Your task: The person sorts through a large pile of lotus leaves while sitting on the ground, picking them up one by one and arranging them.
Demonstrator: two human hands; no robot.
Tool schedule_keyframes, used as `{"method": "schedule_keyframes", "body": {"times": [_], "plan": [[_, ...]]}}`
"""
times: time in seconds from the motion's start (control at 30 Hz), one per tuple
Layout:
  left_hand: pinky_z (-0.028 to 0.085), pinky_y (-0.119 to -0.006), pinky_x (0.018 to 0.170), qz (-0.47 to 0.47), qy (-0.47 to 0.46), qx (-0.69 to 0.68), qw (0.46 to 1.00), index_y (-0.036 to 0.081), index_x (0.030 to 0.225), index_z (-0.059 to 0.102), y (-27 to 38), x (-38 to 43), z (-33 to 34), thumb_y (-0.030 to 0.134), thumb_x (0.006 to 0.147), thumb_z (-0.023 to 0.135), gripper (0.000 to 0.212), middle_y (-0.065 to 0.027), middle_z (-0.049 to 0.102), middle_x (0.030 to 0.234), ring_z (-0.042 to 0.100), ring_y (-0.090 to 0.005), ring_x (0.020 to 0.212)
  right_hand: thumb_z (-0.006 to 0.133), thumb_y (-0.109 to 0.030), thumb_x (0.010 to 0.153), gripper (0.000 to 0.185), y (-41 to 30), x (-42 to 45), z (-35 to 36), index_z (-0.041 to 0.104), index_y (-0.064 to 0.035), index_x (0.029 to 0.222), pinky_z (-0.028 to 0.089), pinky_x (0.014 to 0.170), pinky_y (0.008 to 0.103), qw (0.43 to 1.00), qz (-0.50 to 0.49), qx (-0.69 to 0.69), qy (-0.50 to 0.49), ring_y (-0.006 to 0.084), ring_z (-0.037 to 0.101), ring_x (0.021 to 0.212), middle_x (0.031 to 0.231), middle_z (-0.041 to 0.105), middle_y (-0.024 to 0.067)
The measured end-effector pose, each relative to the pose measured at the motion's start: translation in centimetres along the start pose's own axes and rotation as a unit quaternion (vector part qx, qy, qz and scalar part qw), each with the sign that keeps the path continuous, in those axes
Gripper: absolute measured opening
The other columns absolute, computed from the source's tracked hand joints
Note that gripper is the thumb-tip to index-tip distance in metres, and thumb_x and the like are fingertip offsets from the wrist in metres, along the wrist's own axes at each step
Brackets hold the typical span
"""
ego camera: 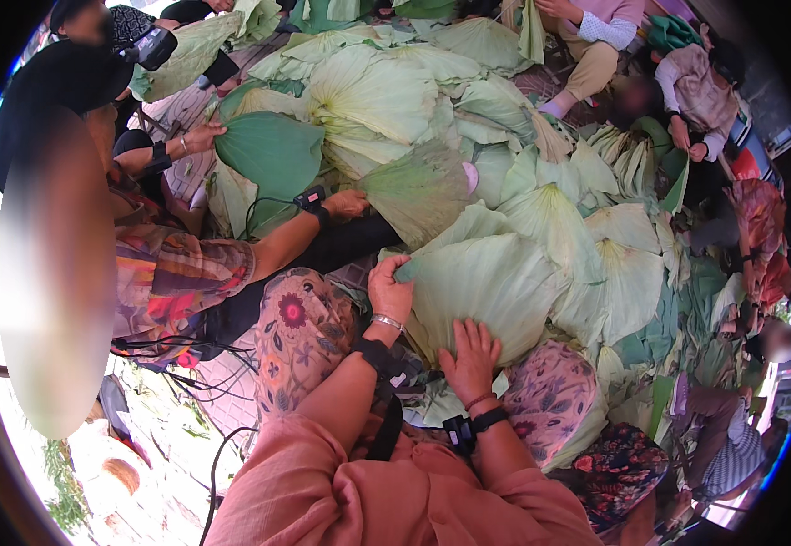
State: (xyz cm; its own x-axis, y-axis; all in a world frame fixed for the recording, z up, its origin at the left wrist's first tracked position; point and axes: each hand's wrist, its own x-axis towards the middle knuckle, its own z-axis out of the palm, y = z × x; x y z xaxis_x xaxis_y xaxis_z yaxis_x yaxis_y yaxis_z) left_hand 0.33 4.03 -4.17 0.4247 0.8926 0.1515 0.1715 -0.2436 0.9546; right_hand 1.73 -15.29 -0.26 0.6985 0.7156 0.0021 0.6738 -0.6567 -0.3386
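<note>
A broad pale green lotus leaf [484,290] lies over my knees at the near edge of the leaf heap. My left hand [391,290] grips its left edge, with a small darker green piece [409,269] showing beside the fingertips. Flat on the lower part of the same leaf rests my right hand [472,358], fingers spread. More pale leaves with yellowish ribs [552,218] overlap just beyond it. What lies under the leaf is hidden.
At the left a co-worker's hands [347,205] hold a dull green leaf [419,191] and a dark green leaf [272,153]. Large leaves [375,89] cover the ground ahead. Other people sit around the heap. Black cables [190,362] run at the lower left.
</note>
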Motion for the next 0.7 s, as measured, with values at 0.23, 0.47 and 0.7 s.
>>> {"method": "schedule_keyframes", "body": {"times": [0.23,0.47,0.7], "plan": [[0.041,-0.02,0.061,-0.152,0.062,-0.224,0.961,0.004,0.085,0.056,-2.0,0.4,0.9,-0.002,0.075,0.062,0.013,0.0024,0.054,0.075,0.048,-0.0049,0.068,0.058,-0.032,0.075,0.057,0.0,0.1,-0.2,0.043,-0.0085,0.125,0.014,0.1,0.0546,1.0,0.014,0.011,-0.005,0.0351,0.031,0.122,0.127,0.042,0.0138],[0.039,-0.025,0.056,-0.099,0.108,-0.091,0.985,0.003,0.074,0.048,-4.3,0.6,1.2,0.009,0.073,0.068,0.021,0.0,0.044,0.066,0.042,-0.0092,0.059,0.059,-0.032,0.075,0.057,-0.2,0.1,-0.5,0.043,-0.0076,0.125,0.014,0.1,0.0543,1.0,0.017,0.017,-0.007,0.0347,0.031,0.123,0.128,0.042,0.0135],[0.033,-0.019,0.052,-0.157,0.074,-0.14,0.975,0.008,0.071,0.045,-3.0,0.9,0.6,0.008,0.073,0.069,0.024,0.0059,0.042,0.066,0.037,-0.0043,0.058,0.059,-0.031,0.075,0.058,-0.1,0.2,-0.4,0.042,-0.007,0.125,0.014,0.1,0.054,1.0,0.02,0.018,-0.006,0.0342,0.031,0.123,0.129,0.042,0.0125]]}}
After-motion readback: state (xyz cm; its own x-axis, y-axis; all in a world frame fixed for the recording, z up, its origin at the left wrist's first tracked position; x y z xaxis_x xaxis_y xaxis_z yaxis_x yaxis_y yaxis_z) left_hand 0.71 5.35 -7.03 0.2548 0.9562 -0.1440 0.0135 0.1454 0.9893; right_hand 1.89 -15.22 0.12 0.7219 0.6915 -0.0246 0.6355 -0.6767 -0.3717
